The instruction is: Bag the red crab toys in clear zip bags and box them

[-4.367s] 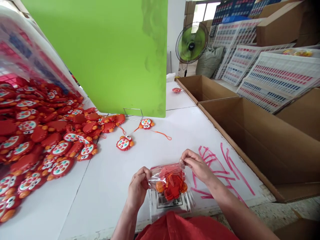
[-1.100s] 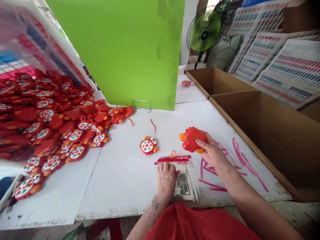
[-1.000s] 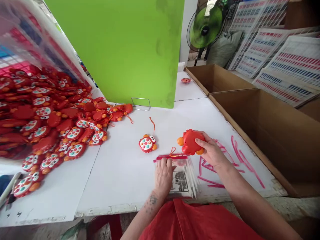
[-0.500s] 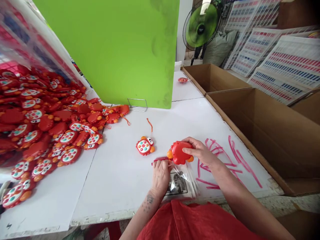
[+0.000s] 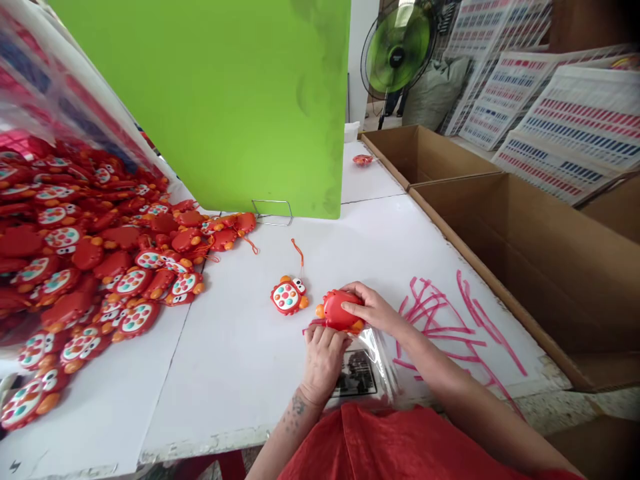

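My right hand (image 5: 376, 312) is shut around a red crab-shaped plastic toy (image 5: 337, 311), pressing it down at the mouth of a transparent plastic bag (image 5: 373, 373). The bag lies flat on the white table (image 5: 225, 393) and has a printed black label. My left hand (image 5: 324, 363) grips the bag's red-edged top, right beside the toy. A second crab toy (image 5: 289, 296), face up with an orange cord, lies just left of my hands. The toy's underside is hidden from me.
A heap of crab toys (image 5: 85, 267) spills from a large plastic sack on the left. A green board (image 5: 200, 100) on a wire stand (image 5: 271, 212) stands behind. Cardboard boxes (image 5: 520, 267) line the right table edge, beside pink marks (image 5: 450, 327).
The red toy has moved left and down, from above the bag to its mouth. My left hand has shifted up to the bag's top edge, and the view has drifted slightly.
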`<state>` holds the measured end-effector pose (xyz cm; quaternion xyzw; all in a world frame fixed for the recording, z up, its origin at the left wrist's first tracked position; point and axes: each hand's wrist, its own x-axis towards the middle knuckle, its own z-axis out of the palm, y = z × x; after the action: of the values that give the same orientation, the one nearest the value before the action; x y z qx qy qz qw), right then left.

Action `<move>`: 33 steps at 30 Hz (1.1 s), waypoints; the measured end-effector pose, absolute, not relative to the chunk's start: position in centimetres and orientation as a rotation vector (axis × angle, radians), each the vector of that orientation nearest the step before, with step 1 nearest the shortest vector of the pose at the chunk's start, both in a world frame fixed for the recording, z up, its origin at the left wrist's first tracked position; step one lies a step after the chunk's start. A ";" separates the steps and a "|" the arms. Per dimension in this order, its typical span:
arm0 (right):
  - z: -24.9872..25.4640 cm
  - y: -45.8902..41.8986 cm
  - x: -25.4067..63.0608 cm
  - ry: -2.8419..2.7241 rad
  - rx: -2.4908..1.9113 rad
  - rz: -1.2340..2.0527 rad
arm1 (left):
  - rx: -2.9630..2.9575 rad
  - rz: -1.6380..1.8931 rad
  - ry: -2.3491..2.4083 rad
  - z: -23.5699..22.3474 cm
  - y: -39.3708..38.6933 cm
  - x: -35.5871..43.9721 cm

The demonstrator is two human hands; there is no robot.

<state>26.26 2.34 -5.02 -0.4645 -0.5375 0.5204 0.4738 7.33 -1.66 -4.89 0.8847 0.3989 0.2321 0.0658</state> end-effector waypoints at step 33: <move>-4.8 -2.2 24.0 -1.170 -1.365 1.035 | 2.013 0.832 1.464 -0.9 -0.7 6.3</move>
<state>23.96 -2.22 -4.76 -0.5665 -0.4855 0.4296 0.5087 6.35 -0.72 -0.88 0.7416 0.5391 0.3065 0.2558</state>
